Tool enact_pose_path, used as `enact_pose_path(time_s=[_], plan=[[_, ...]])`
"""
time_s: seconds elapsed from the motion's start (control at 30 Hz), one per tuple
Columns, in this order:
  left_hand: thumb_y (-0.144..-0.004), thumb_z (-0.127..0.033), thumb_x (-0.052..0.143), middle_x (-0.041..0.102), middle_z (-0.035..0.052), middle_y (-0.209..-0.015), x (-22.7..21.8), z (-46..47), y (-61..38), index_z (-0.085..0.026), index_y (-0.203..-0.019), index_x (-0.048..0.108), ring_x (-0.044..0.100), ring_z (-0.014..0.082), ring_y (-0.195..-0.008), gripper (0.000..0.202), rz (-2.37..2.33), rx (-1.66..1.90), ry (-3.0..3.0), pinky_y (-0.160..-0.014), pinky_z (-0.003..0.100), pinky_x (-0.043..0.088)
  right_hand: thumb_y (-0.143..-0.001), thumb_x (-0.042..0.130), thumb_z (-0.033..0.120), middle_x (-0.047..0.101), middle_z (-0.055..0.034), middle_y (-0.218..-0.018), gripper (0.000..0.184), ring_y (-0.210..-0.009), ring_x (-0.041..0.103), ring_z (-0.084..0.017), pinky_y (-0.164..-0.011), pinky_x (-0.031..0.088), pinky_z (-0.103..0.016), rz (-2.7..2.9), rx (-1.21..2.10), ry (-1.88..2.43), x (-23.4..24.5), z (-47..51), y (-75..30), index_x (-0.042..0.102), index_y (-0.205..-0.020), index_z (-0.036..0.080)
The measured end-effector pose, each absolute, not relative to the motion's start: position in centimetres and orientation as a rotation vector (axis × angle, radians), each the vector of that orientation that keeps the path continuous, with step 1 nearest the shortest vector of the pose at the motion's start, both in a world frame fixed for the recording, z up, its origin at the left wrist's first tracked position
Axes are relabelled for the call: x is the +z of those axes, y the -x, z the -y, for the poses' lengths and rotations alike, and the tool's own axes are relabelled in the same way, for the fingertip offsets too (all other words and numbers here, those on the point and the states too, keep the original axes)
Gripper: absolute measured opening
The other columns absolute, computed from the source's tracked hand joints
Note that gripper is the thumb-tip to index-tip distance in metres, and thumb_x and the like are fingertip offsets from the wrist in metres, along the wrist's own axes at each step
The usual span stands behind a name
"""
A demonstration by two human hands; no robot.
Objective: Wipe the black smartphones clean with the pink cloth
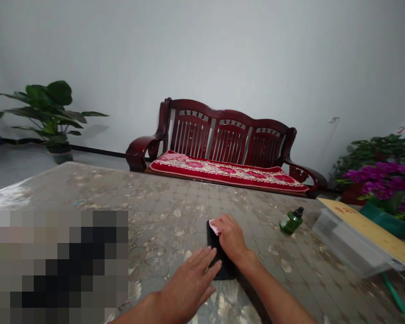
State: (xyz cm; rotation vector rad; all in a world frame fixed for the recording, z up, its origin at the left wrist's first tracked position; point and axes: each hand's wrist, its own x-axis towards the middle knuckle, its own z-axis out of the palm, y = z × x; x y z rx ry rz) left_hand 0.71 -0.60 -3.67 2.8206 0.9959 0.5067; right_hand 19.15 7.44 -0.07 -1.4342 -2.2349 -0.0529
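"Here's the flat black rectangular slab, lying on the grey-brown patterned tabletop in front of the wearer! Which way does it point?"
"Lengthwise, long axis running away from the wearer, far end leaning slightly left!"
"And the hands?"
"Left hand is open, fingers stretched and only slightly spread, reaching over the slab's near left side; whether they press, I can't tell. Right hand curls, pinching a small pale pink cloth at the far end"
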Motion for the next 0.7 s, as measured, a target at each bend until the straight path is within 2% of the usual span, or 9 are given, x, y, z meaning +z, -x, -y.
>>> enact_pose_path(time_s=[0.33,0.7], plan=[[-0.094,-0.034,0.063,0.035,0.015,-0.158,-4.2,0.8,-1.1,-0.02,-0.149,0.041,0.035,0.0317,-0.145,0.06,-1.006,0.505,-2.803,-0.117,0.047,0.037,-0.089,0.053,0.002,0.068,-0.0058,-0.093,0.034,-0.093,0.057,-0.022,-0.082,0.042,-0.03,2.341,-0.204,1.566,0.6,-8.2,-21.6,0.076,-0.104,0.023],[-0.096,-0.034,0.06,0.032,0.0139,-0.16,-4.6,0.8,-1.0,-0.02,-0.15,0.039,0.031,0.0305,-0.147,0.06,-1.014,0.457,-2.816,-0.118,0.044,0.034,-0.09,0.053,0.003,0.068,-0.0043,-0.095,0.034,-0.094,0.057,-0.02,-0.082,0.041,-0.029,2.403,-0.141,1.493,0.6,-8.0,-19.6,0.075,-0.104,0.025]])
